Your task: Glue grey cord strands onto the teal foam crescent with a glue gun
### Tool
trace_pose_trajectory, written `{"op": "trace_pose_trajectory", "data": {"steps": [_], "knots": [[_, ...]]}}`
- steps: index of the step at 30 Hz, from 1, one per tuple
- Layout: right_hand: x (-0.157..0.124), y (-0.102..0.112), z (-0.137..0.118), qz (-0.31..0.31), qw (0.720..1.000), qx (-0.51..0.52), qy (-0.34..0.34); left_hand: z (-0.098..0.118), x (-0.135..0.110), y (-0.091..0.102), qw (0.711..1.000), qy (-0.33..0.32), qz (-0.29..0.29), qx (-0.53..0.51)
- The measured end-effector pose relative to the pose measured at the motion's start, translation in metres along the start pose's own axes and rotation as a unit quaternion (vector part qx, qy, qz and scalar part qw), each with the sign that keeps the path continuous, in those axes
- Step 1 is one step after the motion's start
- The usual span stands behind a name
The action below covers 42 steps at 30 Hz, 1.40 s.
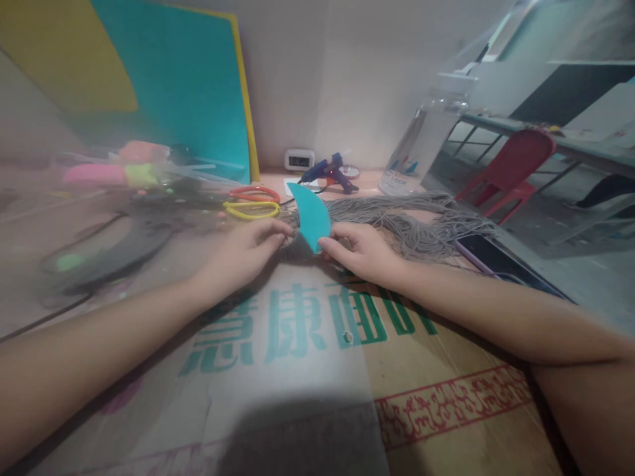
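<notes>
A curved turquoise sheet piece (312,215), pointed at its top, stands between my hands. My right hand (362,250) pinches its lower right edge between thumb and fingers. On the other side, my left hand (260,244) is closed, fingertips together beside a small dark grey patch (300,248) at the foot of the piece. What the left fingertips hold is too small to make out. Grey cords (397,221) lie in a loose bundle just behind and right of my right hand. Scissors with orange and yellow handles (253,203) rest behind my left hand.
A blue glue gun (330,173) stands at the back beside a small digital clock (299,160). To the right are a clear bottle (421,142) and a phone (510,264). Turquoise and yellow sheets (183,86) lean on the wall. Printed cardboard (307,390) covers the front.
</notes>
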State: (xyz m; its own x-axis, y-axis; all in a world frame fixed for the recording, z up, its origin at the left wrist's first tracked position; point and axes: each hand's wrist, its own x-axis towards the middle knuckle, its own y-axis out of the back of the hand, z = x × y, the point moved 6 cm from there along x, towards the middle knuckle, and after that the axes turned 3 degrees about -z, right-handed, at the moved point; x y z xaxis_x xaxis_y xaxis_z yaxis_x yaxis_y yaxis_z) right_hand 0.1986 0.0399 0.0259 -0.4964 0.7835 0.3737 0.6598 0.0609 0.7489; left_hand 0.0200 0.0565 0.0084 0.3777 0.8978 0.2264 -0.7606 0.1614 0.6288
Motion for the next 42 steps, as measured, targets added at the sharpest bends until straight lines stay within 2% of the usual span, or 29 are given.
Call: {"op": "trace_pose_trajectory", "data": {"steps": [6, 13, 26, 35, 42], "knots": [[0.0, 0.0, 0.0, -0.001, 1.0, -0.004, -0.011, 0.007, -0.002, -0.002, 1.0, 0.008, -0.028, -0.007], [-0.001, -0.002, -0.006, -0.028, 0.999, -0.024, 0.011, 0.018, -0.002, -0.012, 0.987, -0.089, -0.082, 0.104], [-0.003, -0.009, -0.014, -0.093, 0.994, -0.006, 0.052, 0.028, -0.006, -0.012, 0.986, -0.113, -0.085, 0.093], [-0.003, -0.009, -0.013, -0.091, 0.995, -0.009, 0.046, 0.024, -0.006, -0.01, 0.992, -0.086, -0.069, 0.055], [-0.003, -0.009, -0.014, -0.091, 0.995, -0.009, 0.05, 0.021, -0.007, -0.008, 0.993, -0.073, -0.06, 0.066]]}}
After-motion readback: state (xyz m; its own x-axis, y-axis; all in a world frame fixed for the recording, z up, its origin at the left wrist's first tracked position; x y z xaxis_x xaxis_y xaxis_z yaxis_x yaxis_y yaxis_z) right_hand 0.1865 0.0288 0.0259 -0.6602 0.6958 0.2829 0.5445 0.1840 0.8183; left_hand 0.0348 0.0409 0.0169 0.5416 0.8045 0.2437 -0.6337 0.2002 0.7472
